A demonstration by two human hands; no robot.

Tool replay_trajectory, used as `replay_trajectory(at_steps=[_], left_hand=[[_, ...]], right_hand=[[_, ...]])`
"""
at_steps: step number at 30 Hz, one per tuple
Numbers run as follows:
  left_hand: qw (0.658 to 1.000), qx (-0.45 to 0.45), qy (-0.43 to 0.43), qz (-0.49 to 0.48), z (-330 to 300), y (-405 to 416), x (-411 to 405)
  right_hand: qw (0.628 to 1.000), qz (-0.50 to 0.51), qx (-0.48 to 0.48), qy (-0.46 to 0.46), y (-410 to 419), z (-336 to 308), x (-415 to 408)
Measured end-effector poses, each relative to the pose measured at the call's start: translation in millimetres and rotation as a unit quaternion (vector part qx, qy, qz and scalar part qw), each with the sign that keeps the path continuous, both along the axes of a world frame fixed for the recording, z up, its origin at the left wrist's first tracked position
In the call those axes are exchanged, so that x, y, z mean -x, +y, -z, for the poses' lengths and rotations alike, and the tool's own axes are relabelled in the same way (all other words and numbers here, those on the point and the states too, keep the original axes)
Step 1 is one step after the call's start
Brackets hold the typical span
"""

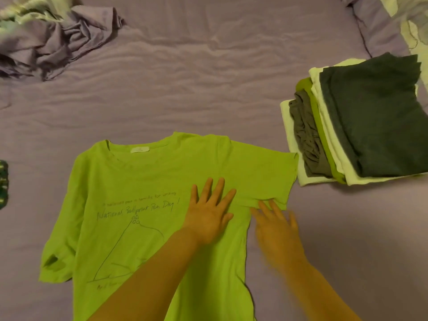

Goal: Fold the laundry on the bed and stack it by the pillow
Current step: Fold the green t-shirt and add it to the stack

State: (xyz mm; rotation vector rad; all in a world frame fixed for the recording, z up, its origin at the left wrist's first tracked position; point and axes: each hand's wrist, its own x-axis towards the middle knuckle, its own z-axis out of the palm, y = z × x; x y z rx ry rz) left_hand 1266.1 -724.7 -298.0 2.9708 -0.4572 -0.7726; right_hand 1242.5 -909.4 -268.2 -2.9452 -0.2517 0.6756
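Observation:
A lime green T-shirt (143, 181) with dark handwriting and a line drawing lies spread face up on the purple bed sheet (208, 77), collar away from me. My left hand (209, 212) presses flat on the shirt's chest, fingers apart. My right hand (275, 224), blurred, rests at the lower edge of the shirt's right sleeve, fingers spread on the cloth and sheet. A stack of folded clothes (361, 121), dark grey on top with white, green and grey layers below, sits at the right.
A crumpled purple cloth (60, 40) with other laundry lies at the far left corner. A pillow edge (379, 24) shows at the top right behind the stack. A dark green patterned item (3, 181) peeks in at the left edge.

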Motion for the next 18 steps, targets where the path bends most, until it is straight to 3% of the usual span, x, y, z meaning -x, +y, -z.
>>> replay_trajectory(at_steps=[3,6,9,12,18], left_hand=[[0.999,-0.001,0.031,-0.021,-9,22,26],[0.997,0.004,0.046,-0.056,-18,46,49],[0.994,0.000,0.058,-0.089,-25,80,69],[0.992,-0.018,0.060,-0.111,-31,127,86],[0.995,-0.045,0.042,-0.084,-42,206,111]], right_hand=[[0.999,0.036,0.006,-0.011,21,-11,3],[0.997,-0.072,-0.015,-0.029,60,-22,15],[0.990,-0.140,-0.010,0.025,94,-15,39],[0.991,-0.102,0.034,0.076,115,-1,53],[0.982,-0.174,-0.028,0.074,203,-1,65]])
